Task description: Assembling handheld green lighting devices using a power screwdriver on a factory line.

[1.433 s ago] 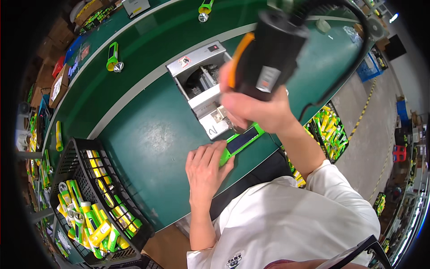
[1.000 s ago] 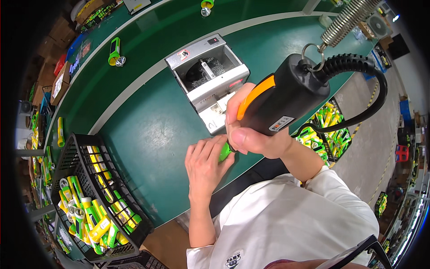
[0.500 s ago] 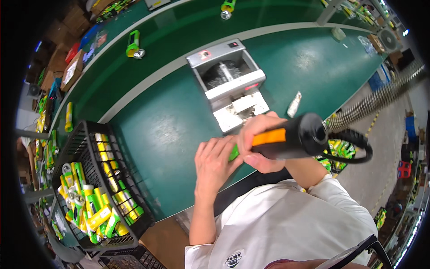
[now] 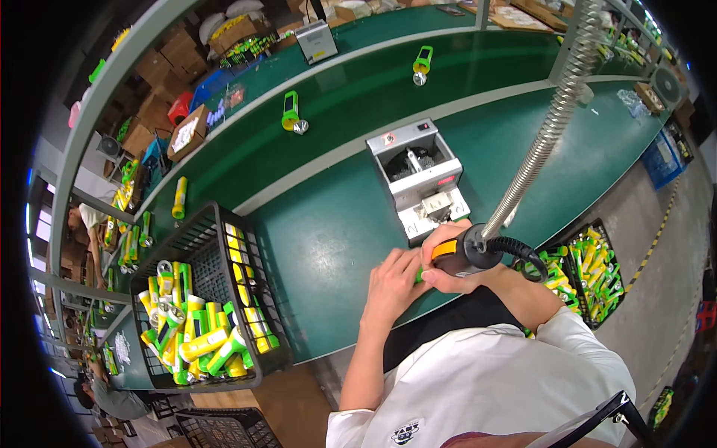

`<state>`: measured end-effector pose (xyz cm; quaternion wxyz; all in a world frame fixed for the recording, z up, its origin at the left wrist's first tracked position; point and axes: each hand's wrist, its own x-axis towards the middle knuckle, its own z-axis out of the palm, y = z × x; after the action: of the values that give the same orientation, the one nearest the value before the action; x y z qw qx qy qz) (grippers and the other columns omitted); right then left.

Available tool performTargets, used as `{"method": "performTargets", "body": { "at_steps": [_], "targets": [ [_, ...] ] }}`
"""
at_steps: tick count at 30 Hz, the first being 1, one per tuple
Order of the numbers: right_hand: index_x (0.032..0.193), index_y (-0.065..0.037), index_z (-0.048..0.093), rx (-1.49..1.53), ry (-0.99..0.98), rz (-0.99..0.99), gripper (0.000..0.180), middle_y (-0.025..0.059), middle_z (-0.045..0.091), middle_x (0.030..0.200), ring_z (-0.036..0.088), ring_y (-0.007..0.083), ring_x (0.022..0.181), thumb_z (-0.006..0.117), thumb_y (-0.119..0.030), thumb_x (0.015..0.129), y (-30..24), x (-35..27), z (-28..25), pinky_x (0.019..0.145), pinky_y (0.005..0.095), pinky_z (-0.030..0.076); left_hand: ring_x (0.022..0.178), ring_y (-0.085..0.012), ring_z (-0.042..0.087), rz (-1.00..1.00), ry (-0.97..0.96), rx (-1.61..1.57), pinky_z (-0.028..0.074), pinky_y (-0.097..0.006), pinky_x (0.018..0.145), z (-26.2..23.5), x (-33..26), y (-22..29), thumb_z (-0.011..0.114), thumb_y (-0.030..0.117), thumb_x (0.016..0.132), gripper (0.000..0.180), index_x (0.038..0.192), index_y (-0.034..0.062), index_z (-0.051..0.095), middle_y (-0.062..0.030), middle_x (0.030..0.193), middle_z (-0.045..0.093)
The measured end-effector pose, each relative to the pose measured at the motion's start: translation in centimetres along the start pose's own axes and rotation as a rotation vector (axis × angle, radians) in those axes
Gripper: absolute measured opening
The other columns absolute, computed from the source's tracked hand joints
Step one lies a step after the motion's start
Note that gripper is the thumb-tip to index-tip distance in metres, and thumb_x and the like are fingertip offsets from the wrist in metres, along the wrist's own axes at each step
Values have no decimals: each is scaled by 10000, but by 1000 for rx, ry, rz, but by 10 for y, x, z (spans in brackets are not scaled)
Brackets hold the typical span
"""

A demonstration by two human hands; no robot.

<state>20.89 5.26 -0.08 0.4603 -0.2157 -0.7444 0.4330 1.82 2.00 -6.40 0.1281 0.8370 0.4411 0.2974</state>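
Note:
At the near edge of the green worktable, my left hand (image 4: 392, 285) is closed around a small green part (image 4: 420, 276), probably a flashlight body, mostly hidden by my fingers. My right hand (image 4: 447, 283) grips a black electric screwdriver (image 4: 464, 257) with an orange band, held against the green part; the tip is out of sight. A coiled metal spring (image 4: 539, 153) rises from the screwdriver's back end. Just beyond my hands stands a grey screw feeder (image 4: 420, 196), with small metal pieces in its open bin and white labels on its front.
Left, a black crate (image 4: 213, 295) holds many yellow-green flashlights (image 4: 205, 343). More fill crates (image 4: 595, 272) at the right. On the green belt beyond the table lie a flashlight (image 4: 290, 110), another flashlight (image 4: 422, 63) and a yellow tube (image 4: 180, 197). People sit at the far left.
The view has shifted, so the table, feeder and crate sit lower and farther right. Both hands stay together on the green part and screwdriver; the spring now stands steeper.

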Motion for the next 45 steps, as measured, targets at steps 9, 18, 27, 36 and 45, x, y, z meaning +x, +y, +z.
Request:
{"method": "performTargets", "body": {
  "at_steps": [9,18,27,36,45],
  "targets": [
    [1062,-42,477,699,293,-339,272,10,534,565,513,136,408,693,-158,944,-30,-4,-87,402,284,463,786,-263,685,-339,250,29,549,-358,724,-114,-51,0,870,87,669,407,1038,-18,733,-151,910,728],
    [1048,-33,474,417,613,-255,269,-11,515,606,519,107,428,675,-183,951,10,-25,-144,427,257,471,708,-231,701,-351,516,255,543,-334,698,-107,185,-113,816,234,829,377,1107,-8,735,-140,805,732],
    [1045,-33,492,127,953,-266,319,3,485,596,492,115,486,728,-206,917,2,-45,-205,454,267,466,796,-387,726,-164,161,620,586,-499,747,-15,424,-236,699,457,876,435,1045,56,692,-179,875,739],
    [1012,-63,482,28,882,-272,301,-39,522,567,468,79,361,721,-214,911,23,-36,-214,383,209,430,1023,-343,705,-230,57,602,595,-507,801,30,475,-297,611,624,927,628,1106,22,606,-196,1080,688],
    [1019,-37,508,201,831,-221,324,-11,519,578,490,100,415,760,-194,890,15,-16,-183,437,253,473,1175,-429,640,-758,-87,629,543,-496,971,-81,337,-394,669,450,938,654,1414,29,515,-266,1302,628]
  ]
}}
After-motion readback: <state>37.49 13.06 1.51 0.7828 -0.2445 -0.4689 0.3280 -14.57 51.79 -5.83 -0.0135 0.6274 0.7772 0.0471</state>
